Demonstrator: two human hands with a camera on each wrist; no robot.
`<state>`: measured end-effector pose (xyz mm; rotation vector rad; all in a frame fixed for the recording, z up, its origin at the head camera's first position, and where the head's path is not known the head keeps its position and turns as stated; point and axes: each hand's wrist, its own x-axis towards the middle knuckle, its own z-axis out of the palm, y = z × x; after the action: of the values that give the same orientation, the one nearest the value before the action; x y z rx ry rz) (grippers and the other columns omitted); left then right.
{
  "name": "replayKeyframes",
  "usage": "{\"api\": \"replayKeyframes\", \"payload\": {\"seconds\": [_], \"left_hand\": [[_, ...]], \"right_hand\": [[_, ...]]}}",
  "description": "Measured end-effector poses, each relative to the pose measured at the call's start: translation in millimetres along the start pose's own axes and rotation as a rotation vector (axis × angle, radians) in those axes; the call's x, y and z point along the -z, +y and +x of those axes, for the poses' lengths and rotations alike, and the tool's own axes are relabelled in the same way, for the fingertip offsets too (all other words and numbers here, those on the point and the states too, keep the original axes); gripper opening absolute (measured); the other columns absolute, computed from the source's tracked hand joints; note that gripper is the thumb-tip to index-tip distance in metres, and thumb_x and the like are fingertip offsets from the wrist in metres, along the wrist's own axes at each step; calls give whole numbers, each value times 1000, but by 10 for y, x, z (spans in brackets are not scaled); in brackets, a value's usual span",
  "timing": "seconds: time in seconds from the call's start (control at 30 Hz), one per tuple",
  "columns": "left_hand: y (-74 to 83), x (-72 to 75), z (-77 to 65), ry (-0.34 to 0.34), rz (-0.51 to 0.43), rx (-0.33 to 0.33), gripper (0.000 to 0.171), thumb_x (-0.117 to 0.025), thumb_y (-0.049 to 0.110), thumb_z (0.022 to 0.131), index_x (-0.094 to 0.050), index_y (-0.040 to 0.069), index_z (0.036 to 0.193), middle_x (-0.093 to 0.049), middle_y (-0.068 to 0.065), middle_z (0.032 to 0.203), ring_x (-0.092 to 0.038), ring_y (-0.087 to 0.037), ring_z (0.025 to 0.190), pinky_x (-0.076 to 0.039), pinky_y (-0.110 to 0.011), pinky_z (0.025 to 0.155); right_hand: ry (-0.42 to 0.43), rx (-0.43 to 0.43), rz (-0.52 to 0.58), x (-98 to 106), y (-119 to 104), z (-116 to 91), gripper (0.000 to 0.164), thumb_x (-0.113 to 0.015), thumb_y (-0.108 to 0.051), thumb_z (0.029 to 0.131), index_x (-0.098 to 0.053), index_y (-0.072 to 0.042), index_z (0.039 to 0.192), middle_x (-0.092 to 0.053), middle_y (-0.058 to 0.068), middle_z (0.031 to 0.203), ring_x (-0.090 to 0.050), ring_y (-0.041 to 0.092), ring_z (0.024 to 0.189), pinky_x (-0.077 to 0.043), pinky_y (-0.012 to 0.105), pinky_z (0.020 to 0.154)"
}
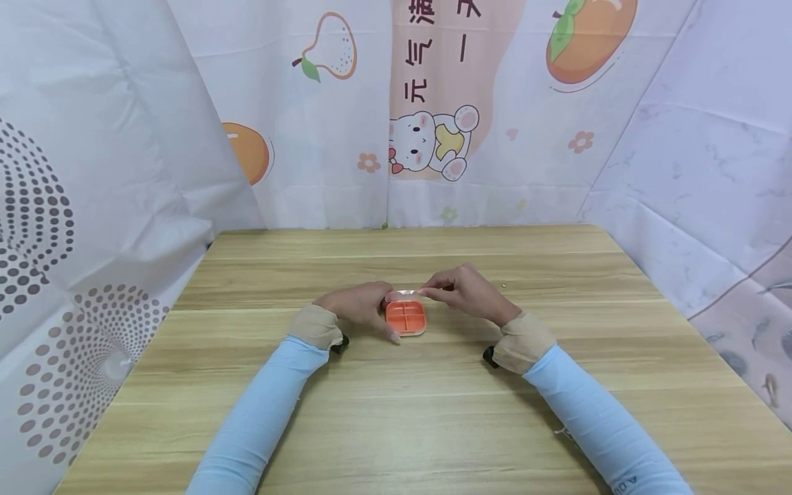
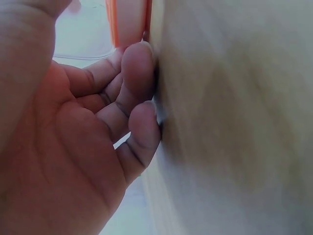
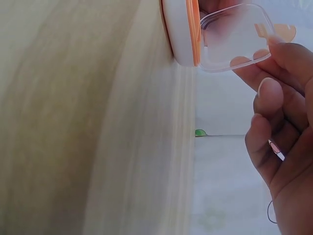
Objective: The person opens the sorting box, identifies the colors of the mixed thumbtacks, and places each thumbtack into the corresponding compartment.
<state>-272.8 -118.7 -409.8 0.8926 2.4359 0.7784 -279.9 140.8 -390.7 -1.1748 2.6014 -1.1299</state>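
A small pill box [image 1: 405, 317] with an orange inside parted into four compartments sits on the table. Its clear lid [image 3: 230, 41] stands raised at the far side, with an orange tab on its edge. My left hand [image 1: 360, 304] holds the box from the left, thumb by the near edge and fingers round the far corner. In the left wrist view, the curled fingertips [image 2: 139, 68] are right at the box's white side. My right hand [image 1: 465, 292] pinches the lid's edge beside the tab between thumb and forefinger. No contents show in the compartments.
The wooden table [image 1: 396, 412] runs under both arms. A tiny speck [image 1: 504, 285] lies beyond my right hand. Printed curtains [image 1: 334, 117] hang behind the table's far edge and along both sides.
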Motion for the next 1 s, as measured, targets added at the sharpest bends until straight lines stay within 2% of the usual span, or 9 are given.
{"api": "replayKeyframes", "payload": {"seconds": [0.13, 0.23, 0.33, 0.43, 0.57, 0.7, 0.87, 1.0], "left_hand": [[-21, -14, 18, -12, -61, -51, 62, -84, 50, 60, -57, 19, 106, -63, 6, 91, -52, -9, 80, -46, -29, 76], [-25, -21, 20, -9, -80, -59, 61, -85, 49, 59, -58, 21, 105, -61, 6, 89, -52, -9, 79, -46, -29, 73], [-25, -25, 23, -11, -89, -72, 65, -85, 48, 60, -56, 24, 113, -61, 8, 93, -53, -8, 82, -45, -28, 76], [-26, -26, 20, -8, -87, -71, 63, -85, 48, 60, -56, 23, 110, -61, 7, 91, -52, -8, 81, -45, -27, 75], [-32, -27, 20, -7, -88, -62, 58, -85, 48, 60, -56, 19, 101, -59, 4, 84, -50, -8, 75, -44, -27, 68], [-40, -34, 27, -22, -116, -78, 56, -85, 45, 62, -57, 18, 102, -61, 5, 83, -51, -7, 74, -45, -26, 68], [-41, -28, 12, 11, -64, -25, 63, -84, 53, 58, -53, 16, 98, -52, 3, 78, -44, -9, 69, -38, -25, 60], [-34, -23, 5, 18, -53, -14, 65, -84, 54, 58, -52, 17, 100, -49, 1, 80, -43, -10, 70, -37, -26, 60]], "right_hand": [[21, -13, 18, -11, 23, 8, 20, -62, -32, 90, -73, -16, 97, -59, 6, 59, -46, 11, 43, -33, 24, 38], [39, -23, 22, -23, 42, 14, 21, -61, -33, 91, -73, -18, 97, -57, 7, 57, -47, 11, 43, -32, 24, 38], [49, -39, 23, -27, 46, 22, 20, -60, -36, 91, -72, -21, 98, -59, 10, 58, -47, 12, 43, -31, 24, 38], [64, -50, 15, -30, 43, 34, 18, -59, -36, 91, -72, -24, 97, -59, 7, 56, -48, 13, 43, -30, 24, 37], [90, -47, 11, -38, 44, 51, 17, -60, -33, 91, -72, -22, 96, -59, 7, 55, -48, 13, 43, -31, 25, 37], [108, -46, 11, -45, 44, 62, 16, -61, -32, 91, -72, -20, 94, -58, 8, 53, -48, 13, 42, -32, 25, 37], [126, -68, 7, -52, 43, 76, 17, -60, -33, 91, -72, -20, 92, -56, 4, 51, -48, 14, 42, -31, 25, 37], [136, -103, 10, -59, 52, 84, 18, -60, -35, 91, -72, -21, 92, -54, 2, 50, -48, 15, 42, -30, 26, 37]]}}
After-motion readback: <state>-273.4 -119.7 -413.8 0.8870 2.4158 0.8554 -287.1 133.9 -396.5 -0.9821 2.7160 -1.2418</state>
